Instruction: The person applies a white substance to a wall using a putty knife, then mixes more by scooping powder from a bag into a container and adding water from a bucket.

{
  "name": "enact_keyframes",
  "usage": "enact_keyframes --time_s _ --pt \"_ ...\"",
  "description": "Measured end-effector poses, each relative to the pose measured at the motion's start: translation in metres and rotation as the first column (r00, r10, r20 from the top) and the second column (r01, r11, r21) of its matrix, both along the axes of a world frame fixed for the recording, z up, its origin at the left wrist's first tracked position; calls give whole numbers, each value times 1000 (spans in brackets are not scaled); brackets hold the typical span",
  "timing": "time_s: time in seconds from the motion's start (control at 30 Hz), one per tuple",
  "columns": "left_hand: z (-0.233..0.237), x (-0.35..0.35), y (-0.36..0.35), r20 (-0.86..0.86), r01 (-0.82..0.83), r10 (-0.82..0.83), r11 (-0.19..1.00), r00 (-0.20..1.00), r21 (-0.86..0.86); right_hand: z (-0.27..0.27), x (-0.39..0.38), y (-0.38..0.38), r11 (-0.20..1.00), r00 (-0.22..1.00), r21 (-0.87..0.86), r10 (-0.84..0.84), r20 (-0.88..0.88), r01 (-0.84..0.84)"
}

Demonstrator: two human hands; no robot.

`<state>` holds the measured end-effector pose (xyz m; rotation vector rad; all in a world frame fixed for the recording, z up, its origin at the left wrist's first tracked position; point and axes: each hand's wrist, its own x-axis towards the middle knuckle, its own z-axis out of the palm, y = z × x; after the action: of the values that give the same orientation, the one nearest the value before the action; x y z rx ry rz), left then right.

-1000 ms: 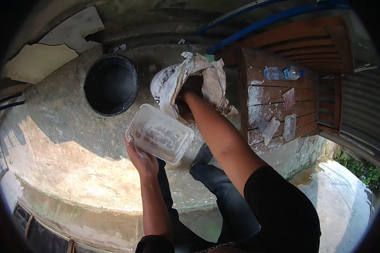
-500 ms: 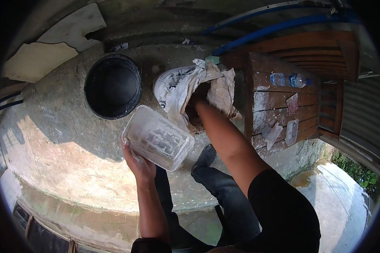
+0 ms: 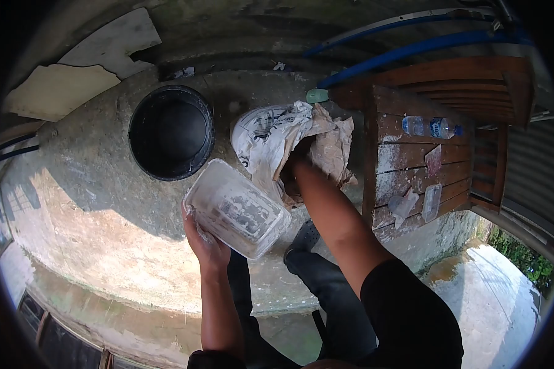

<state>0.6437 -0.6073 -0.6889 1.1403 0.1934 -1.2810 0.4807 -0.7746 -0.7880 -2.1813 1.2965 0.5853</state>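
Observation:
My left hand (image 3: 204,243) grips the side of a clear rectangular plastic container (image 3: 243,212), its inside smeared with white residue. The container is tilted beside the mouth of a crumpled paper sack (image 3: 268,132) with dark print. My right hand (image 3: 297,167) reaches down into the sack's torn opening; its fingers are in shadow and hidden, so what they hold does not show. Left of the sack stands a round black tub (image 3: 171,132), with pale smears on its rim.
A wooden bench (image 3: 425,163), spotted with white powder, stands at the right. On it lie plastic bottles (image 3: 440,128), a small clear tray (image 3: 432,203) and scraps. A green object (image 3: 317,95) sits behind the sack. Broken boards (image 3: 74,89) lean at the far left.
The view has shifted slightly, so everything sits a little lower and to the right. My right hand stays inside the sack, and my left hand keeps hold of the container.

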Motion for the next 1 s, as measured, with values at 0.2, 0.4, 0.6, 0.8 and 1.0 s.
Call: enact_keyframes --time_s 0.2,0.4,0.6,0.8,1.0 --pt "2 -1 0 6 11 -12 998 1000 60 -1 3 -1 999 999 -14 -35 -4 35" --pt "0 -5 2 17 45 -46 999 999 22 -1 -4 -7 997 998 -41 -69 -11 68" --pt "3 -8 -2 43 29 -31 999 999 40 -7 -8 -32 992 994 -68 -109 -15 108" --pt "5 -10 -7 1 36 -36 998 999 47 2 -12 -4 986 989 -86 -147 -22 145" --pt "5 -14 -15 -3 53 -53 997 999 50 2 -3 2 977 983 -109 -185 -23 181"
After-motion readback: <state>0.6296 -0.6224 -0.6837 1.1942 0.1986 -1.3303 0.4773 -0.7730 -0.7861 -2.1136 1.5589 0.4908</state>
